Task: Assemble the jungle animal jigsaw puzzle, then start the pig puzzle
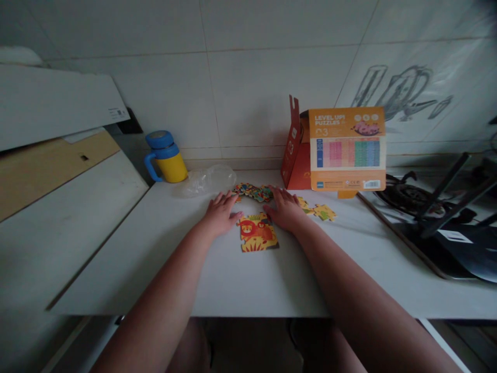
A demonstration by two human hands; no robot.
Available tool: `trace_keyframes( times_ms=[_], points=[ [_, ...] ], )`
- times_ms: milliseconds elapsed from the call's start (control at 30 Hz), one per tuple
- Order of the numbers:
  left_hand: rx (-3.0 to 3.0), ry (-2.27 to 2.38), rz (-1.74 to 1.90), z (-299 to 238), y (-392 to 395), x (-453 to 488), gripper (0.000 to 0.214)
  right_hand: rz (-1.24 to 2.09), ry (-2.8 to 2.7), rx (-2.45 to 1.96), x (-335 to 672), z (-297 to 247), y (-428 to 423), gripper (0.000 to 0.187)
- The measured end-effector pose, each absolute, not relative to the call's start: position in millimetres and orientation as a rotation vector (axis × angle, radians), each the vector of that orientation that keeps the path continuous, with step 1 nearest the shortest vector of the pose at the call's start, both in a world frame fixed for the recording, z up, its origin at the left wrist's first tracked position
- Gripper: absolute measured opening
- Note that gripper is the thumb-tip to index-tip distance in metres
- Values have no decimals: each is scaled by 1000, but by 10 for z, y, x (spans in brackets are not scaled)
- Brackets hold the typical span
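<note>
A joined block of puzzle pieces (257,234) with red lions on yellow lies flat on the white tabletop. My left hand (222,213) rests at its upper left, fingers stretched out, thumb close to its edge. My right hand (286,208) lies at its upper right with the fingers spread, thumb near the top corner. Between my fingertips, farther back, is a pile of loose puzzle pieces (252,191). Some yellow puzzle pieces (324,212) lie to the right of my right hand, which partly covers that group. Neither hand appears to hold anything.
An open orange puzzle box (347,176) stands at the back right. A yellow and blue mug (171,168) and a clear plastic bag (209,180) are at the back left. White boards (58,103) lean at far left; a gas stove (415,199) and dark metal legs (446,189) are at right.
</note>
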State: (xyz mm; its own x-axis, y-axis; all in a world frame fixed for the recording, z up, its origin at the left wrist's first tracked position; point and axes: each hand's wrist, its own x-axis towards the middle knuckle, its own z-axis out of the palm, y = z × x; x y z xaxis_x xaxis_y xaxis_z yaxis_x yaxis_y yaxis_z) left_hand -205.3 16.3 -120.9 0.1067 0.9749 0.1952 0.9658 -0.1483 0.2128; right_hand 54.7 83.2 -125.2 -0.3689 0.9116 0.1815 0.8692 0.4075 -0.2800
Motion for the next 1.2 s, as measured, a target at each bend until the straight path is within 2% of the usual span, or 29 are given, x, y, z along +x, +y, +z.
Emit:
trace_keyframes(
  times_ms=[367, 467, 533, 600, 667, 733, 833, 967, 1067, 1200],
  points=[
    [2257, 2236, 492, -1050, 77, -2112, 29, 208, -2412, -1460, 631, -1003, 794, 33],
    [2280, 2198, 588, -1073, 102, -2091, 27, 203, -2399, -1492, 625, -1000, 811, 20],
    [2318, 2139, 602, -1109, 129, -2066, 38, 186, -2353, -1504, 615, -1037, 827, 24],
    [2317, 2089, 534, -1144, 149, -2044, 48, 167, -2279, -1469, 607, -1101, 850, 42],
    [2294, 2056, 462, -1159, 158, -2037, 49, 166, -2242, -1393, 607, -1173, 877, 60],
    [2303, 2031, 461, -1145, 150, -2049, 47, 188, -2272, -1343, 615, -1224, 903, 67],
    [2337, 2012, 518, -1086, 113, -2086, 39, 215, -2340, -1361, 635, -1221, 916, 63],
    [2322, 2010, 571, -1019, 49, -2121, 17, 204, -2365, -1392, 675, -1107, 886, 45],
    [2300, 2019, 607, -1013, 33, -2148, 10, 175, -2334, -1462, 730, -1012, 870, 34],
    [2223, 2129, 586, -1019, 51, -2211, 3, 87, -2214, -1606, 812, -915, 862, 39]
  ],
)
